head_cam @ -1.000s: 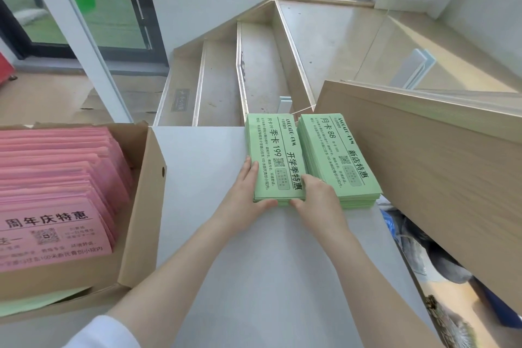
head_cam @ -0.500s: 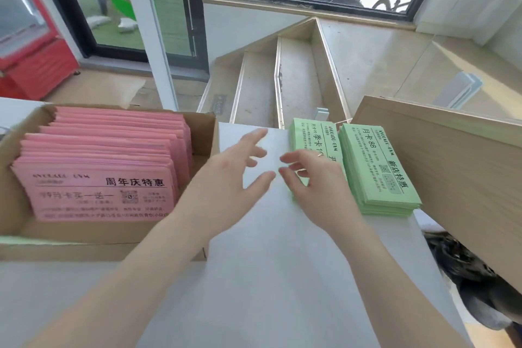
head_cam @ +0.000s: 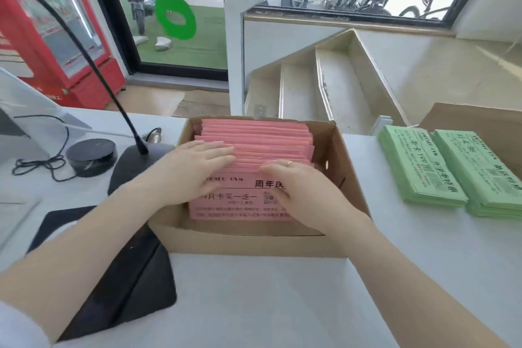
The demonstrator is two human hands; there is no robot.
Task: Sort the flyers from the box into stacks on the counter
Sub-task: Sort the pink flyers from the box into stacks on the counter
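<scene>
A cardboard box (head_cam: 254, 243) stands on the white counter (head_cam: 268, 305), filled with a fanned pile of pink flyers (head_cam: 260, 135). My left hand (head_cam: 192, 169) lies flat on the pink flyers at the left, fingers straight. My right hand (head_cam: 305, 192), with a ring on one finger, rests on the front flyers at the right with its fingers bent onto the paper; what its fingertips do is hidden. Two stacks of green flyers lie on the counter to the right: one (head_cam: 418, 167) nearer the box, the other (head_cam: 480, 175) beside it.
A gooseneck microphone (head_cam: 141, 161) on a dark base stands left of the box, with a round black puck (head_cam: 91, 155) and cables beside it. A black mat (head_cam: 113, 277) lies at the front left. A brown board (head_cam: 480, 121) rises behind the green stacks.
Both hands left the green stacks and moved left into the box, now lying on the pink flyers. The view swung left with them.
</scene>
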